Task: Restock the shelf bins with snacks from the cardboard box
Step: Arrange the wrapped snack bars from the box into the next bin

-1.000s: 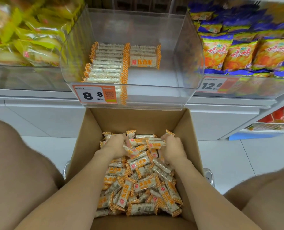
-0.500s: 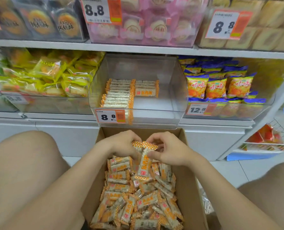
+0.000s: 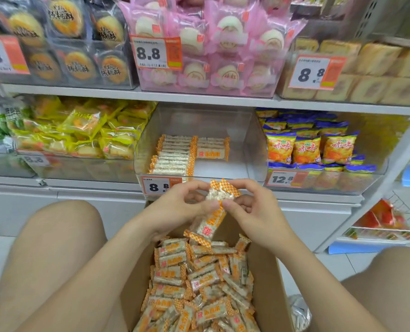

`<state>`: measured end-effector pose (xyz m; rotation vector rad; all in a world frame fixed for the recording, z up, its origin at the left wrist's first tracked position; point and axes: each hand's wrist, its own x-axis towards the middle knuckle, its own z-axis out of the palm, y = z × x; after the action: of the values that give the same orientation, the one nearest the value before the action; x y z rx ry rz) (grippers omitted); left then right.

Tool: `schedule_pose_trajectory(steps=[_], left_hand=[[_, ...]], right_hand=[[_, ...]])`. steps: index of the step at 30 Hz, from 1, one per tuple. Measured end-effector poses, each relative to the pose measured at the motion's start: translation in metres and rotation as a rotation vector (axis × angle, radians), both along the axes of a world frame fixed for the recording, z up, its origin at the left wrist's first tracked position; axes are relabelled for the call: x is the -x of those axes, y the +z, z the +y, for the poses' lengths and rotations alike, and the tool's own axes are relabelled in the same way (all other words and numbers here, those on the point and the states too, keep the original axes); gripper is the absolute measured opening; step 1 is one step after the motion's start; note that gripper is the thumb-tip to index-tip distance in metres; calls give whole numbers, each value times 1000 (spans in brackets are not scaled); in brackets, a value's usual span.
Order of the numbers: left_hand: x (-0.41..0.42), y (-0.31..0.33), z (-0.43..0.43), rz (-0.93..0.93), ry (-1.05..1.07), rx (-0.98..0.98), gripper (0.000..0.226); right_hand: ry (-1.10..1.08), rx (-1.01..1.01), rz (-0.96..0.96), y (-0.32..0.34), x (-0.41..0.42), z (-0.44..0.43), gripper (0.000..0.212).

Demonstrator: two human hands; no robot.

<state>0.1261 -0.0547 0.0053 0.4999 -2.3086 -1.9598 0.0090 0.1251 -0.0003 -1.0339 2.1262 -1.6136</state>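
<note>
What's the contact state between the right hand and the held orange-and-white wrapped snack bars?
Touching. Head view: the right hand pinches the orange-and-white wrapped snack bars at their top edge and lower down; the left hand pinches them too.

Price tags (image 3: pixel 156 52) read 8.8 on pink bun bin (image 3: pixel 266 92), 8.8 on tan cake bin (image 3: pixel 342 98), 8.8 on clear middle bin (image 3: pixel 256 144), 12.8 on orange packet bin (image 3: pixel 376 173).

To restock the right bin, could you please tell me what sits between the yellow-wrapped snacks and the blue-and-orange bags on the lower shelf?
The head view shows a clear bin there, holding rows of orange-and-white bars toward its left.
</note>
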Motion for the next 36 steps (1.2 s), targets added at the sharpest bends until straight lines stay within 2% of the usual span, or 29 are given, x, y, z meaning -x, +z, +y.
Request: schedule_pose_trajectory(steps=[3,7,8,11,14,17,20,23,27,28,30,32,36], left_hand=[[1,0,-2,64,-56,225,70],[6,13,-11,113,-52,585,89],[8,18,-16,128,-68,651,91],[17,36,-32,194,-101,728,88],[27,37,-58,239,-22,777,86],[40,21,-88,83,115,916,75],[59,13,-102,-184,70,1075,49],[75,14,-108,-319,-53,1102,48],[92,9,-123,-519,-207,1036,78],[95,6,-125,-563,-232,1030,80],[99,0,-128,-609,-259,1015,75],[102,-2,-129,-620,-265,1013,70],[105,2,-125,-638,-288,1014,66]], right_hand=[[-27,45,-57,0,0,-1,33],[59,-76,247,11,4,3,63],[105,-102,304,16,5,2,65],[144,-146,352,26,13,-12,54],[36,-84,271,30,31,-30,39],[-174,16,238,29,50,-50,32],[-378,-80,305,22,73,-75,33],[-300,-357,359,11,103,-101,35],[-157,-598,327,-4,139,-132,47],[-143,-648,359,-8,145,-138,49],[-141,-735,448,-14,153,-148,50],[-170,-803,524,-17,156,-156,42],[-186,-827,553,-17,157,-168,31]])
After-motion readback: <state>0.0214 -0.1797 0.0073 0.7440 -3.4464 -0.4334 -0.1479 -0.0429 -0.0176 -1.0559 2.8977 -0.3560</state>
